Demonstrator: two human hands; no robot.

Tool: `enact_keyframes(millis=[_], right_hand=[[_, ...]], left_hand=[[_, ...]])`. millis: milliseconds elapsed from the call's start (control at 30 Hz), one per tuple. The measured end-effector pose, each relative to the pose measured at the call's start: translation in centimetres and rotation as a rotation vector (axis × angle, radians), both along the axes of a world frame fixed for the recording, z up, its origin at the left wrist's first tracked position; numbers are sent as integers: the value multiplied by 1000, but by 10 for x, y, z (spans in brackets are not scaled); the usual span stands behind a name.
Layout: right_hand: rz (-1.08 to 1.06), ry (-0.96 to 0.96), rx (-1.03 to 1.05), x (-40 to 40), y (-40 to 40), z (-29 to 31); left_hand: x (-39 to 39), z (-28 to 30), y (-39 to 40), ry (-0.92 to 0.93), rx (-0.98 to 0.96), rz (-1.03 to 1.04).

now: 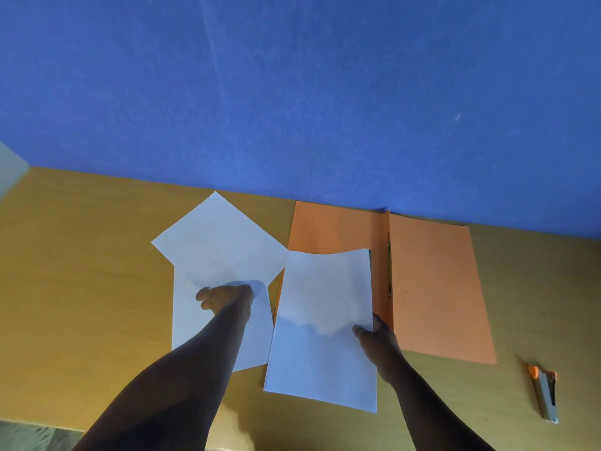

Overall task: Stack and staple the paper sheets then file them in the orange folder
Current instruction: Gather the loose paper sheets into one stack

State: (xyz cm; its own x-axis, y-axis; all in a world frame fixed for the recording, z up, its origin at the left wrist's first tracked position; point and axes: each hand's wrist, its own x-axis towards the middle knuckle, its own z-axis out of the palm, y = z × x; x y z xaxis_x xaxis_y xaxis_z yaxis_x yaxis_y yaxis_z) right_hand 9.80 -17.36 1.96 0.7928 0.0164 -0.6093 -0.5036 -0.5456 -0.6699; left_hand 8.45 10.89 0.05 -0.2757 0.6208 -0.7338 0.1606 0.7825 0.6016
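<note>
— Where are your hands right now?

— My right hand [377, 340] grips a stack of white sheets [325, 320] by its right edge, thumb on top, fingers tucked underneath. The stack's far end overlaps the left flap of the orange folder [435, 288], and its near end reaches toward me over the wooden surface [81, 288].

— And the left?

— My left hand [227, 296] is closed on the near corner of a loose sheet [221, 242] that sits turned like a diamond, pinching it. That sheet lies over another sheet [253, 336], which rests flat and square on the surface just left of the stack.

— Is the folder open?

— It is — spread flat against the blue wall [292, 92], spine upright in the middle, with a thin metal fastener [389, 265] along the fold. The right flap is bare.

— The stapler?

— The stapler [546, 397] lies on the surface to the far right, near the front edge, well apart from both hands, its orange end pointing away from me.
</note>
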Motion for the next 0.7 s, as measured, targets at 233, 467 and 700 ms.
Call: enact_keyframes(millis=[233,467,700], right_hand=[[-25,19,29,3,-1,-6],[-56,9,28,8,2,-10],[-198,34,102,10,5,-10]], left_hand=[[-16,5,7,-279,-123,-429],[-29,27,9,-817,-280,-653],[-53,22,-10,-377,-389,-1460]])
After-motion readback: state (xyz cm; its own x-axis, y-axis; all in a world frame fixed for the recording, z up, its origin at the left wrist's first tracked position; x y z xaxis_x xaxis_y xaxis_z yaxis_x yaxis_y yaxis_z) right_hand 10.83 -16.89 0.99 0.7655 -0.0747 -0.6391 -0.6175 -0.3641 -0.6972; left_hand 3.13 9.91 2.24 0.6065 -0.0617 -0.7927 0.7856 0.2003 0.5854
